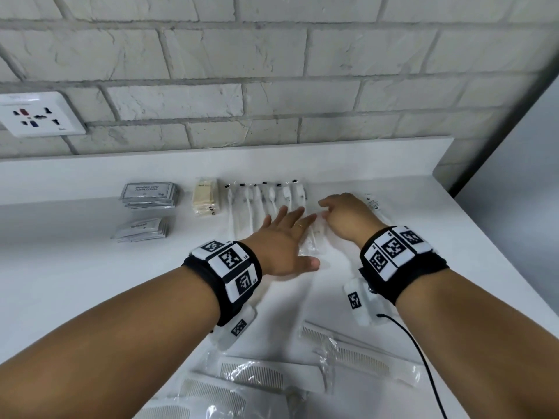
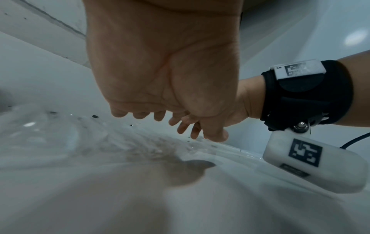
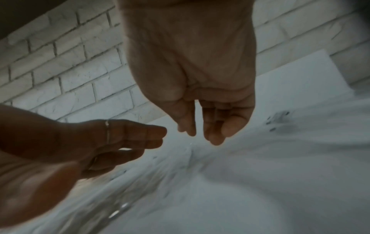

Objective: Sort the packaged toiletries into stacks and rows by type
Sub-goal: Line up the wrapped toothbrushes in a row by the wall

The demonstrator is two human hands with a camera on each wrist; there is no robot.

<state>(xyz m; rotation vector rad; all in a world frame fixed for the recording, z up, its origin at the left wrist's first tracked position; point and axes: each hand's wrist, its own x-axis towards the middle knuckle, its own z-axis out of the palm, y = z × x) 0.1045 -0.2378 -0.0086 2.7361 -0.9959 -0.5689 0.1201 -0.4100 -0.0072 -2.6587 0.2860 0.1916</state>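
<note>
Open counter [image 1: 90, 276] on the left, below the sachet stacks [image 1: 148, 195]. Near edge is cluttered with wrapped combs [image 1: 357, 355]; toothbrush row [image 1: 266, 198] blocks the back.

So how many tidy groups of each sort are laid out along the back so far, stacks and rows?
Grey sachet stacks: 2
Beige packet stack: 1
Wrapped toothbrush row: 1
Total: 4 groups

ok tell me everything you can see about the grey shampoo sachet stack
The shampoo stack is a pile of flat grey foil-like sachets, slightly fanned, on the white counter near the wall. The top one reads "shampoo with conditioner". It sits behind a smaller grey sachet stack and left of the beige packets. Neither hand touches it.
</note>
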